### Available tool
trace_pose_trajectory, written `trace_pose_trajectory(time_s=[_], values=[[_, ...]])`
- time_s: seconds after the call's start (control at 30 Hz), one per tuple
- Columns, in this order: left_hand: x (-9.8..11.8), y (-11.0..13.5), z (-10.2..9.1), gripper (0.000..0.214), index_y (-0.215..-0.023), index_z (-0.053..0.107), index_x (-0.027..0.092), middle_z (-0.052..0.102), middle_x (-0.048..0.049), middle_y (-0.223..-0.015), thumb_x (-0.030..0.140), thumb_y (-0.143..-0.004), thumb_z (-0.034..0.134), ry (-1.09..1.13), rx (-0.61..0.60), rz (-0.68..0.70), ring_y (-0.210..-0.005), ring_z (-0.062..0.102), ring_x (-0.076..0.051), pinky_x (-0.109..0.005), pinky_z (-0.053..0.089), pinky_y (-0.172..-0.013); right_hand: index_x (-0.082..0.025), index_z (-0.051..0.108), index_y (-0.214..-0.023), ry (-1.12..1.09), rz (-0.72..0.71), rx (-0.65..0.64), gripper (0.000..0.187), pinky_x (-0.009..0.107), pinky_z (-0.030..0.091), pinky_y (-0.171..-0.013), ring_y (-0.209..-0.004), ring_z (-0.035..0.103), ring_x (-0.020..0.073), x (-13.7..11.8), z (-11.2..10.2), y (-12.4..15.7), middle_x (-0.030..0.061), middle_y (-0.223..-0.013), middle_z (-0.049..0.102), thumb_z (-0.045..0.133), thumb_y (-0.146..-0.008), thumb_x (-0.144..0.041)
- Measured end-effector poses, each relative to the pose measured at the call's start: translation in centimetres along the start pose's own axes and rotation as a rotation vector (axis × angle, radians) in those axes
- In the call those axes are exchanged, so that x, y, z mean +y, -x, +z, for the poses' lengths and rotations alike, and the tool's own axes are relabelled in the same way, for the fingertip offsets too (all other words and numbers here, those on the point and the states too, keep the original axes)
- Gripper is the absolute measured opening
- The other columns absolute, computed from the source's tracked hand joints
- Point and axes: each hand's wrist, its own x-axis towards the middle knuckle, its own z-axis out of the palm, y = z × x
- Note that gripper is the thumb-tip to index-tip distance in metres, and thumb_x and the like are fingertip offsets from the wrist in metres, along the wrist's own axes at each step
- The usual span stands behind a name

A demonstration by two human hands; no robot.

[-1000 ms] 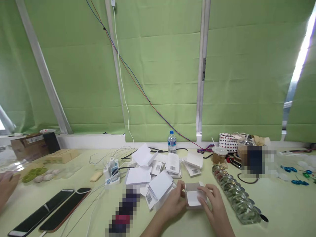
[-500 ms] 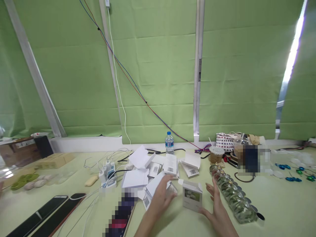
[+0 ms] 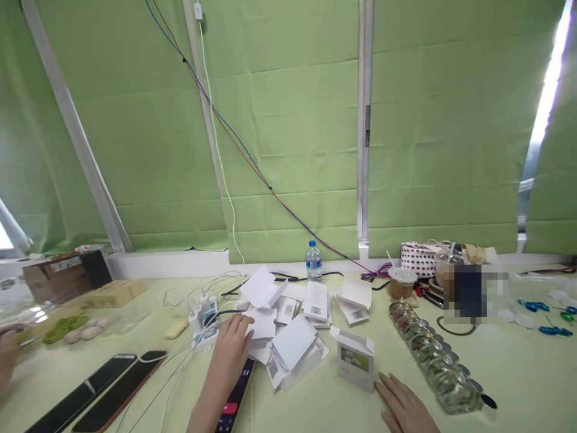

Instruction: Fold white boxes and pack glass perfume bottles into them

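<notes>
My left hand (image 3: 234,340) is open, fingers stretched over the left edge of a heap of flattened white cartons (image 3: 295,340), some with barcodes. Whether its fingertips touch them I cannot tell. Below its wrist lies a smartphone (image 3: 238,385) with a lit screen, partly covered by my forearm. My right hand (image 3: 401,403) lies open on the table, fingers stretched, close beside a small white box (image 3: 355,361). That box stands upright with its top flaps up and a picture on its front. To the right runs a row of small glass jars (image 3: 433,358).
A power strip (image 3: 205,322) with white cables sits left of the heap. A water bottle (image 3: 314,261) and a lidded cup (image 3: 401,282) stand at the back. Two dark phones (image 3: 119,388) lie at left. Another person's hand (image 3: 6,355) shows at the left edge.
My left hand has moved left, from beside the box to the heap's left edge. My right hand has lowered from the box's side onto the table. The box stays standing.
</notes>
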Motion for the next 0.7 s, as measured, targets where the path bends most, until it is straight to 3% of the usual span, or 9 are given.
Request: trace_pose_trajectory(time_s=[0.2, 0.37, 0.5, 0.7], values=[[-0.8, 0.0, 1.0, 0.029, -0.107, 0.056, 0.018, 0.059, -0.0142, -0.116, 0.016, -0.085, 0.037, -0.129, -0.09, -0.09, -0.121, 0.047, -0.034, -0.046, 0.037, -0.101, -0.025, 0.067, -0.119, 0.018, 0.028, -0.028, 0.037, 0.037, 0.057, -0.083, -0.106, 0.067, 0.0279, -0.6, -0.9, -0.2, 0.0055, -0.121, 0.068, 0.052, -0.089, -0.041], [-2.8, -2.0, 1.0, 0.069, -0.136, 0.033, 0.016, 0.042, -0.0155, -0.144, 0.016, -0.071, 0.054, -0.16, -0.367, -0.25, -0.141, 0.022, -0.038, -0.057, 0.022, -0.109, -0.026, 0.067, -0.118, 0.011, 0.031, -0.047, 0.036, 0.035, 0.056, -0.083, -0.106, 0.067, 0.0267, -0.4, -0.7, -0.2, 0.0044, -0.119, 0.07, 0.054, -0.088, -0.04], [-3.7, -3.3, 1.1, 0.087, -0.141, 0.028, 0.019, 0.036, -0.0134, -0.15, 0.021, -0.062, 0.063, -0.12, -0.505, -0.186, -0.143, 0.016, -0.036, -0.056, 0.018, -0.112, -0.027, 0.069, -0.115, 0.0, 0.016, 0.001, 0.034, 0.033, 0.056, -0.081, -0.102, 0.069, 0.0259, -0.3, -0.3, -0.2, 0.0047, -0.116, 0.071, 0.054, -0.087, -0.042], [-3.5, -3.8, 1.2, 0.082, -0.134, 0.042, 0.017, 0.045, -0.019, -0.142, 0.019, -0.056, 0.063, -0.128, -0.559, -0.052, -0.137, 0.032, -0.037, -0.057, 0.021, -0.11, -0.026, 0.07, -0.113, 0.05, -0.013, 0.067, 0.033, 0.033, 0.056, -0.079, -0.099, 0.07, 0.0259, -0.4, -0.2, -0.3, 0.0054, -0.114, 0.073, 0.053, -0.088, -0.04]])
